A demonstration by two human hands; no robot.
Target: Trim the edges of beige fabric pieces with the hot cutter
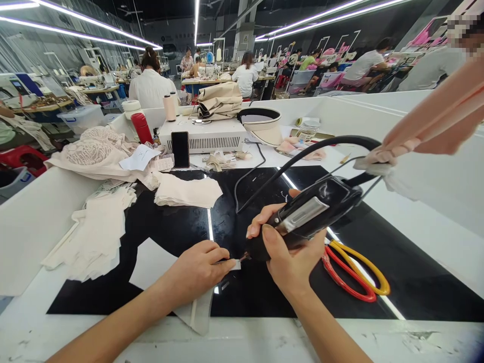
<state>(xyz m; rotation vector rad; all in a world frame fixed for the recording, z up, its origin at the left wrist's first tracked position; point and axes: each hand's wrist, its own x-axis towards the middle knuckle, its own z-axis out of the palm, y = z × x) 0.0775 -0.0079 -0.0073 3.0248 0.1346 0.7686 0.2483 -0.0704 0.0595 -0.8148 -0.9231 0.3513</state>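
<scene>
My right hand (291, 252) is wrapped round a black corded hand tool (317, 209) with a silver plate on its side. The tool tilts down to the left, its thin coppery tip (245, 256) close to my left fingertips. My left hand (200, 267) is closed in a pinch on a small flat light-coloured piece (236, 264), whose end points at that tip; whether they touch I cannot tell. Under my left wrist lies a white sheet (151, 262) on the black mat (181, 227). A peach cloth strip (427, 116) is tied at the tool's cable end.
Scissors with red and yellow handles (383, 286) lie right of my right hand. Stacked cream fabric pieces (187, 191) and a larger pile (100, 232) are at left. Behind stand a white vented box (204, 136), a phone (180, 149) and a red bottle (141, 128). People sit at machines beyond.
</scene>
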